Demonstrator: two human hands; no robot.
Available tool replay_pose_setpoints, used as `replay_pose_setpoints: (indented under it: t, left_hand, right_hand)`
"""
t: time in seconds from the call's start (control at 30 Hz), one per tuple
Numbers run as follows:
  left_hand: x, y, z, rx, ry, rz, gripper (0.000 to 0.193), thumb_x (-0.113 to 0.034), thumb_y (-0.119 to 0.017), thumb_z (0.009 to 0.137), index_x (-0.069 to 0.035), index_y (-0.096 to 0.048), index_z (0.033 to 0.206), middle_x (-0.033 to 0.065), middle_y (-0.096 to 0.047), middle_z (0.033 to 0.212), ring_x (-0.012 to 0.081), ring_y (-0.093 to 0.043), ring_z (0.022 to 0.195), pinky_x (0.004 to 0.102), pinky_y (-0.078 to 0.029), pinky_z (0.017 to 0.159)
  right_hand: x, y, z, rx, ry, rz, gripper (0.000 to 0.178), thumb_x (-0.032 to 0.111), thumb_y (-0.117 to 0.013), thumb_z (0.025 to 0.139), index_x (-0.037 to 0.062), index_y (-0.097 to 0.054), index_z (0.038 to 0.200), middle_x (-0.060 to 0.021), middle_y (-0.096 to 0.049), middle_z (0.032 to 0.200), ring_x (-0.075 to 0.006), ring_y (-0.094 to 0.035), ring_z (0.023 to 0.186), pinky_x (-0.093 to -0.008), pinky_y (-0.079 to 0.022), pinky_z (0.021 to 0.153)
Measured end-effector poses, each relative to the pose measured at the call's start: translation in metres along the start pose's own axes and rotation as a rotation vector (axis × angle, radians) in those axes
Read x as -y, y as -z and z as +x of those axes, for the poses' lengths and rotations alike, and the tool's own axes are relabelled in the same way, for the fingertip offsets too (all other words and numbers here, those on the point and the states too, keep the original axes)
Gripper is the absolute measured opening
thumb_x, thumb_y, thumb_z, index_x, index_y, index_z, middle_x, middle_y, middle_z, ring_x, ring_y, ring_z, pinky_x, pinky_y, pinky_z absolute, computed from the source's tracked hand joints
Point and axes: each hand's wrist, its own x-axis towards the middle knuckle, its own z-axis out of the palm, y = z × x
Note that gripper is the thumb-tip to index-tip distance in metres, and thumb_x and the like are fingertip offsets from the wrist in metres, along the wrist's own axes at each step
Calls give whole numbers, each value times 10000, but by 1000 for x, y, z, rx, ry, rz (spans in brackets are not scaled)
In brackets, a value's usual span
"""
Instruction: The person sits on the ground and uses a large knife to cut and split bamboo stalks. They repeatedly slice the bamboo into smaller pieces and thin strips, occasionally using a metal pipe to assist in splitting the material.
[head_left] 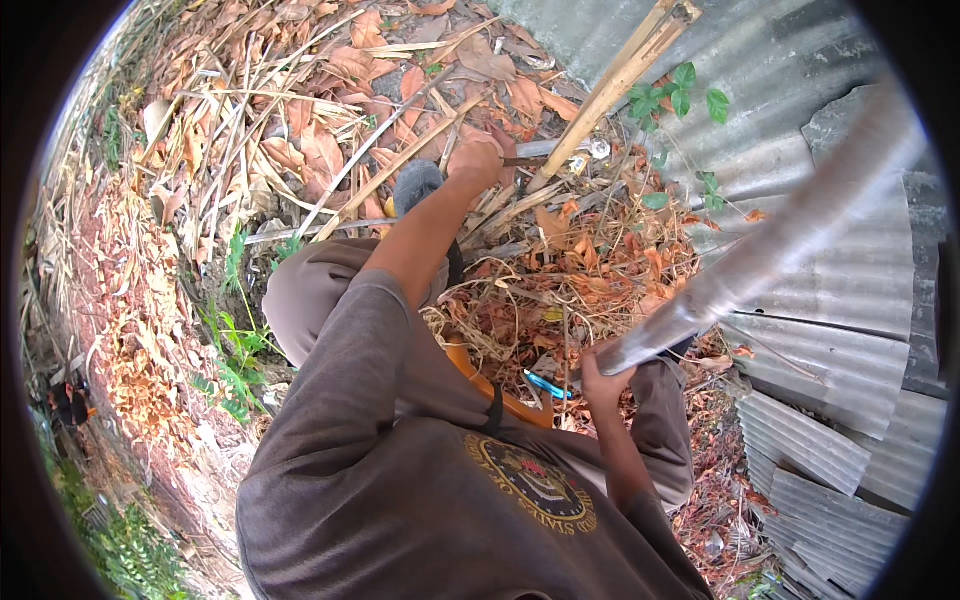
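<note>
My left hand (475,157) is at the upper middle, closed round the brown grip of a slim tool. The tool's silvery metal part (543,148) points right, beside an upright split bamboo stake (610,88). The tool's exact kind is unclear. Lower right, my right hand (604,380) wraps round the near end of a long, pale, rounded pole (720,275). The pole slants up to the upper right, its far end blurred. Just left of this hand is a small bright blue object (547,384). An orange piece (478,378) lies between my legs.
Grey corrugated metal sheets (830,275) line the right side. Dry leaves (320,150) and loose stalks cover the ground. A green-leaved vine (680,95) grows near the stake. A grey rounded thing (416,185) is beside my left forearm.
</note>
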Motion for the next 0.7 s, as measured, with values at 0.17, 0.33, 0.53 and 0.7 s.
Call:
replay_pose_setpoints:
  t: [0.17,0.33,0.53,0.7]
  left_hand:
    - [31,-9,19,-157,31,-1,340,-315,-570,899,-13,-700,986,215,-691,1005,346,-684,942,423,-553,806]
    - [20,-15,9,-132,2,54,307,-299,-594,880,-17,-706,927,200,-702,958,347,-694,893,425,-562,766]
    - [0,-6,-5,-30,1,13,282,-272,-610,860,-30,-705,972,194,-703,968,327,-693,925,411,-559,797]
    - [-6,-12,-6,-132,3,17,289,-237,-612,854,-26,-694,1034,201,-675,1089,334,-674,996,408,-552,831]
  right_hand:
    - [-19,23,-14,420,-397,-430,185,73,-648,697,-60,-638,825,-116,-615,631,-164,-607,545,-324,-476,515]
    - [171,44,20,270,152,-94,152,-32,-566,728,-4,-503,864,-69,-558,659,-120,-533,546,-269,-455,513]
    - [35,-16,24,-70,191,-167,206,27,-643,758,2,-528,927,-108,-590,742,-173,-568,627,-306,-471,597]
    - [-26,11,-12,407,-525,-233,223,2,-607,698,-59,-615,912,-124,-607,633,-201,-595,526,-319,-490,502]
